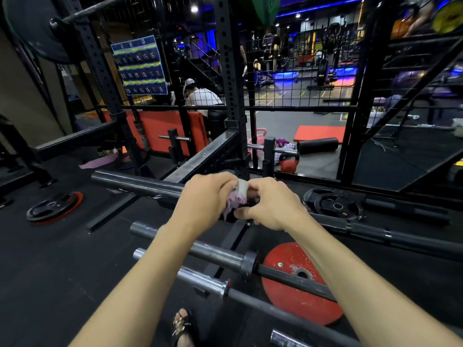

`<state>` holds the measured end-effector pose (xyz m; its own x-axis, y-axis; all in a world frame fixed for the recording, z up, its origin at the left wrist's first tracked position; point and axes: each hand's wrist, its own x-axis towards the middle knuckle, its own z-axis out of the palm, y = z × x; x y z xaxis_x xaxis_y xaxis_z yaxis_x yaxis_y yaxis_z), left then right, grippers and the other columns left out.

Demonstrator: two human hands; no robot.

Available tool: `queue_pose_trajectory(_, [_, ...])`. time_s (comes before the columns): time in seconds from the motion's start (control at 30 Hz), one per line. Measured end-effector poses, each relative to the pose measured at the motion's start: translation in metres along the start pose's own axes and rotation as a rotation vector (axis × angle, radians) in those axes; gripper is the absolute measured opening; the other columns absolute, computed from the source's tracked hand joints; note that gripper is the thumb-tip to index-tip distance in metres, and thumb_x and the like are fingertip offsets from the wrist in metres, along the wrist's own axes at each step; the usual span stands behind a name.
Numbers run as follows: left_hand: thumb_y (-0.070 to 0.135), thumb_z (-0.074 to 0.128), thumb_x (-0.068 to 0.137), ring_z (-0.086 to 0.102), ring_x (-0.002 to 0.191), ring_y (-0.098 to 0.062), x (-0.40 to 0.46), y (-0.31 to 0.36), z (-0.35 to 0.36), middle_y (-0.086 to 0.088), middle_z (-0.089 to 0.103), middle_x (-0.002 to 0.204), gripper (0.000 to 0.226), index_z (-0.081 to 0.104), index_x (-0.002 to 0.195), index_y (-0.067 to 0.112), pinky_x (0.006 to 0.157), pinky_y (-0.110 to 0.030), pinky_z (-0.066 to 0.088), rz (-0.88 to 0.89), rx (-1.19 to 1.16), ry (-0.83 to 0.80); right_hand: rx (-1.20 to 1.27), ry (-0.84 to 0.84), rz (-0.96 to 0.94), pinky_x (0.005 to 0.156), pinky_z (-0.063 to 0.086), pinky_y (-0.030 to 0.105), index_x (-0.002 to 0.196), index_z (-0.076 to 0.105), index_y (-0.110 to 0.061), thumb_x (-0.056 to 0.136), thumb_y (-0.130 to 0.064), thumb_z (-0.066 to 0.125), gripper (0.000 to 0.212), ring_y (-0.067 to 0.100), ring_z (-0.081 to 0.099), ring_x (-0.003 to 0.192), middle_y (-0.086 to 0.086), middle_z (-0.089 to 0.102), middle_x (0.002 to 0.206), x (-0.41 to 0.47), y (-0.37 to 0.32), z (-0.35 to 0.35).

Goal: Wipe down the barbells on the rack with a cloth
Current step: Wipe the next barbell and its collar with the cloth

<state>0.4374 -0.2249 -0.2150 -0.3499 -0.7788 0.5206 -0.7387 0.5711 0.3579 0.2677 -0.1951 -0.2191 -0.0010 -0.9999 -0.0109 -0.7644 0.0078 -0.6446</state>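
Observation:
A small white and pale purple cloth (238,196) is bunched between my two hands, above the farthest barbell. My left hand (205,199) grips its left side with curled fingers. My right hand (271,204) pinches its right side. The farthest barbell (135,182) runs from the left under my hands; its middle is hidden by them. Two more barbells lie nearer to me, one with a dark collar (218,255) and one with a shiny sleeve (200,278). Another sleeve end (285,338) shows at the bottom edge.
A red plate (295,284) lies on the floor under the near bars. Black plates lie at the left (53,207) and right (334,204). A black rack upright (231,83) and mesh fence stand behind. A red kettlebell (289,164) sits beyond. My sandalled foot (184,326) is below.

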Motion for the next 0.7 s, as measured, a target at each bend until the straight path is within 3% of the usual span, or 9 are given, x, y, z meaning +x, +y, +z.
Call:
queue_pose_trajectory(0.1, [0.022,0.053,0.102,0.067,0.076,-0.012,0.011,-0.002,0.001,0.006,0.075,0.080,0.025,0.076,0.100,0.029,0.072,-0.035,0.051,-0.017,-0.048,-0.074,0.029,0.026,-0.023,0.081,0.058,0.040,0.105,0.061,-0.052,0.057,-0.061,0.077,0.051,0.016,0.072,0.080,-0.026,0.070,0.109,-0.002,0.002,-0.001])
queue_pose_trajectory(0.17, [0.017,0.059,0.101,0.070,0.079,-0.009,-0.013,-0.002,0.000,0.006,0.078,0.087,0.022,0.077,0.110,0.028,0.074,-0.030,0.054,0.029,-0.076,0.027,0.030,0.024,-0.021,0.085,0.057,0.040,0.109,0.061,-0.053,0.059,-0.054,0.077,0.053,0.016,0.073,0.086,-0.025,0.071,0.111,-0.003,0.000,-0.003])
queue_pose_trajectory(0.23, [0.010,0.068,0.097,0.073,0.093,-0.006,-0.049,-0.002,0.000,0.006,0.078,0.104,0.027,0.076,0.119,0.023,0.083,-0.025,0.057,0.080,-0.076,0.172,0.007,-0.015,0.014,0.093,0.056,0.040,0.123,0.062,-0.046,0.062,-0.048,0.075,0.062,0.016,0.072,0.097,-0.021,0.072,0.117,-0.002,-0.003,-0.005])
queue_pose_trajectory(0.33, [0.000,0.076,0.088,0.062,0.126,-0.006,-0.081,-0.010,0.008,0.005,0.068,0.132,0.039,0.074,0.125,0.015,0.105,-0.026,0.051,0.128,-0.063,0.219,-0.015,-0.061,0.042,0.091,0.057,0.042,0.106,0.070,-0.036,0.048,-0.062,0.068,0.064,0.021,0.073,0.088,-0.013,0.076,0.098,0.002,-0.005,-0.002])
queue_pose_trajectory(0.4, [-0.002,0.078,0.086,0.057,0.132,-0.006,-0.090,-0.015,0.014,0.006,0.065,0.136,0.044,0.073,0.126,0.015,0.109,-0.030,0.048,0.161,-0.027,0.228,0.008,-0.045,0.025,0.091,0.058,0.043,0.105,0.068,-0.039,0.037,-0.069,0.061,0.075,0.021,0.074,0.087,-0.017,0.076,0.097,0.005,-0.004,0.001])
queue_pose_trajectory(0.53, [0.000,0.078,0.085,0.056,0.133,-0.006,-0.091,-0.018,0.020,0.005,0.065,0.136,0.043,0.073,0.125,0.016,0.111,-0.028,0.046,0.177,0.001,0.246,0.071,-0.002,0.017,0.089,0.059,0.039,0.106,0.063,-0.048,0.036,-0.069,0.063,0.073,0.016,0.073,0.081,-0.028,0.073,0.105,0.004,-0.004,0.001])
queue_pose_trajectory(0.6, [0.002,0.077,0.088,0.057,0.131,-0.006,-0.082,-0.015,0.019,0.005,0.065,0.136,0.041,0.073,0.127,0.016,0.110,-0.026,0.047,0.169,0.001,0.258,0.084,0.004,0.002,0.089,0.058,0.039,0.105,0.061,-0.049,0.044,-0.064,0.071,0.064,0.015,0.072,0.079,-0.029,0.072,0.108,0.002,-0.003,0.000])
queue_pose_trajectory(0.67, [0.008,0.071,0.094,0.065,0.118,-0.005,-0.062,-0.007,0.013,0.009,0.070,0.128,0.033,0.074,0.124,0.021,0.100,-0.024,0.052,0.112,-0.029,0.255,0.072,0.022,-0.014,0.089,0.057,0.039,0.105,0.060,-0.049,0.058,-0.054,0.078,0.050,0.014,0.071,0.081,-0.028,0.071,0.110,-0.001,-0.003,0.000])
queue_pose_trajectory(0.7, [0.012,0.068,0.096,0.070,0.103,-0.005,-0.048,-0.003,0.010,0.011,0.075,0.116,0.027,0.076,0.118,0.024,0.089,-0.027,0.056,0.077,-0.046,0.235,0.061,0.032,-0.027,0.088,0.057,0.039,0.102,0.059,-0.050,0.060,-0.052,0.078,0.046,0.014,0.071,0.081,-0.027,0.072,0.108,-0.002,-0.002,0.000])
